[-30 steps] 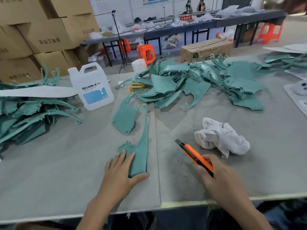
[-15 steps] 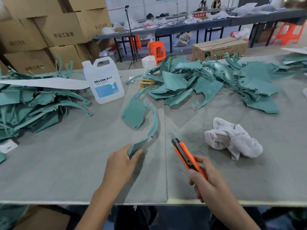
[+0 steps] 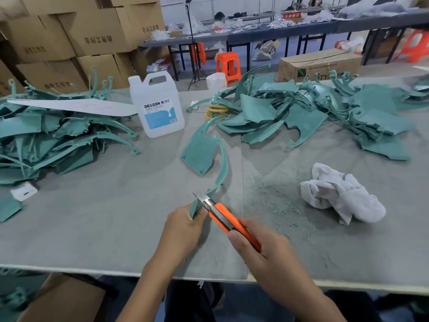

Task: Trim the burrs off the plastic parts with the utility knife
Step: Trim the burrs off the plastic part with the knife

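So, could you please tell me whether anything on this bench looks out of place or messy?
Only small things: fine teal shavings lie scattered on the table beside the crumpled white rag, likely trimming debris, and one long white strip lies across the left pile of teal parts. No damage shows.

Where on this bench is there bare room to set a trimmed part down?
Bare mat lies between the left pile, the jug and the left hand. More lies right of the right hand, below the rag. Crowded: the left pile and the far pile; shavings litter the patch left of the rag.
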`<state>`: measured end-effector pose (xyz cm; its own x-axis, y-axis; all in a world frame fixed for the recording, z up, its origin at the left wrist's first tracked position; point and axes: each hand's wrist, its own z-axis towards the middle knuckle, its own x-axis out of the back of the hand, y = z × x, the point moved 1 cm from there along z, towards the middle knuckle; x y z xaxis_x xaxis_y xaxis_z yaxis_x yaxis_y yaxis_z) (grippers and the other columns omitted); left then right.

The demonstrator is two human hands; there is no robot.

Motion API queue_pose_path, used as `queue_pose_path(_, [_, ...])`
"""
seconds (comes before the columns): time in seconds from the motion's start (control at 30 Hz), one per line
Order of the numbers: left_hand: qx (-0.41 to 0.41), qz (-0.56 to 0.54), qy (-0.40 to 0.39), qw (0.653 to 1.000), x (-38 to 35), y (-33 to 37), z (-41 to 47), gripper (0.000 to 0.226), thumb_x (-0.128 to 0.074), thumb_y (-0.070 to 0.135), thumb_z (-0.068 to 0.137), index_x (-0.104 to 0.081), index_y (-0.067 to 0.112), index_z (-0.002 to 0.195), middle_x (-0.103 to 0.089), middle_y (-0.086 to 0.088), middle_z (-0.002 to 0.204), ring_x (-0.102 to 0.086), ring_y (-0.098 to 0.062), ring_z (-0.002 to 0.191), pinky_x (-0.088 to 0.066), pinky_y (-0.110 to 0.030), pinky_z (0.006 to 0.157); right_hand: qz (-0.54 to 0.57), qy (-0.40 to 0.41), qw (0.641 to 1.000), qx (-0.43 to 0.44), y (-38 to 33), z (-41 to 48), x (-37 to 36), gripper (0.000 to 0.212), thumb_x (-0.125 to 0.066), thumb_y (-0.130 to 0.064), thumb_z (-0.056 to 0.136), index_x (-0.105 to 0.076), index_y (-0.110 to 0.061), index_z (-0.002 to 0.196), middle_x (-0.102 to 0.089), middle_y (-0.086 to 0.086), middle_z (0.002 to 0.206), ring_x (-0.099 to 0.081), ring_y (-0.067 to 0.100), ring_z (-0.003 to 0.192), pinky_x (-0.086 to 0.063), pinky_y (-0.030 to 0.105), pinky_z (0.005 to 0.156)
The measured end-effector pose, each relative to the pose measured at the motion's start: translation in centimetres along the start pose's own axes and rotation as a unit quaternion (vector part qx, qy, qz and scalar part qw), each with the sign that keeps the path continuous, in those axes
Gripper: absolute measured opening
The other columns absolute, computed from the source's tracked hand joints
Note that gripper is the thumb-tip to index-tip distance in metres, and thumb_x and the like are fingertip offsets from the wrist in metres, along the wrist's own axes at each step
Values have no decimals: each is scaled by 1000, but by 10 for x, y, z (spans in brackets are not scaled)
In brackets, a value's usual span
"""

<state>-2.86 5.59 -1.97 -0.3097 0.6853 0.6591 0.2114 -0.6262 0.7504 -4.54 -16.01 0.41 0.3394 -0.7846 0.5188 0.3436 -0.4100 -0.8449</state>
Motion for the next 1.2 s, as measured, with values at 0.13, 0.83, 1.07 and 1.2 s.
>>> queue_pose_path(0.13, [-3, -6, 3, 1000, 2, -2, 0, 44, -58, 43, 97, -52, 36, 54, -44, 14, 44, -34, -10, 46, -28, -25, 47, -67, 9, 998, 6, 4, 16, 3, 34, -38, -68, 93, -57, -44, 109, -59, -11, 66, -55, 11, 58, -44, 29, 56])
queue_pose_path(0.83, [45, -250, -60, 965, 31, -22, 22, 32, -70, 46, 84, -79, 19, 99, -76, -15, 98, -69, -22, 82, -53, -38, 78, -186, -127, 974, 10, 63, 228, 42, 29, -48, -45, 104, -64, -21, 107, -62, -1, 80, -56, 17, 66, -44, 33, 61])
queue_pose_path(1.07, [70, -351, -133, 924, 42, -39, 20, 32, -75, 38, 90, -73, 25, 119, -73, -12, 119, -69, -37, 110, -54, -55, 96, -241, -117, 963, 27, 76, 269, 30, 25, -47, -47, 104, -63, -29, 110, -62, -8, 83, -59, 10, 73, -42, 29, 60])
queue_pose_path(1.2, [77, -425, -137, 892, 47, -49, 8, 47, -80, 35, 80, -70, 20, 123, -69, -17, 126, -68, -37, 111, -57, -52, 89, -286, -69, 956, 9, 90, 265, 45, 24, -42, -47, 105, -56, -28, 102, -61, -4, 84, -60, 20, 75, -43, 33, 60])
